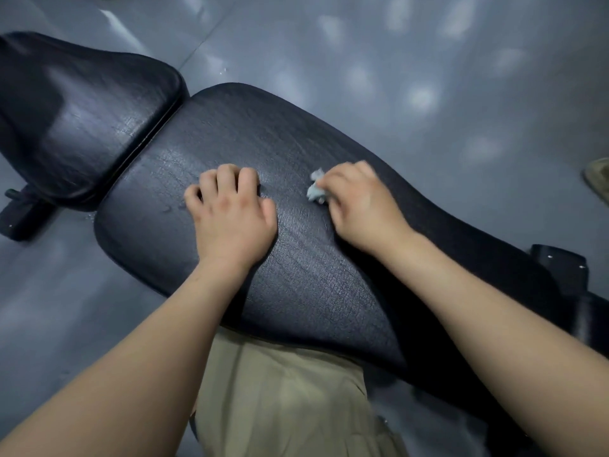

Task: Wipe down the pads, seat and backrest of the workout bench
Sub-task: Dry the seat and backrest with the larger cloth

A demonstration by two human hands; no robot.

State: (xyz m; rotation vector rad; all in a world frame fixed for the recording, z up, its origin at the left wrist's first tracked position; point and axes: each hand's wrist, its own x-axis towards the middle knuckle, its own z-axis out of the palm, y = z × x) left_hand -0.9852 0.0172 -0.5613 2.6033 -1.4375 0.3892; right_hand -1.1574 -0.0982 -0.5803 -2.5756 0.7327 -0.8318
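At the far left a black frame foot (pixel 19 222) sticks out from under the bench onto the grey floor (pixel 395 61). Above it lies the shorter seat pad (pixel 82 127), glossy black, at the bench's left end. A narrow gap parts it from the long backrest pad (pixel 296 275), so the 2 pads sit end to end without touching.

A few small wet drops (pixel 168 209) lie on the backrest near its left end, just beside the left hand (pixel 230 219). That hand sits on the middle of the backrest's width, knuckles raised and fingers bent under so the tips press the vinyl; it is clenched on nothing.

To its right, near the far edge of the backrest, lies a crumpled pale blue wipe (pixel 316 189), touching the pad. The right hand (pixel 359 206) pinches it: the wad sticks out from the fingertips on the side facing the left hand, while the palm and wrist trail off to the right. The 2 hands are near each other but apart, with bare textured vinyl between them.

Khaki trousers (pixel 280 390) meet the backrest's near edge. At the bench's right end a black bracket (pixel 560 265) shows, and an olive shoe (pixel 598 179) sits on the floor beyond.
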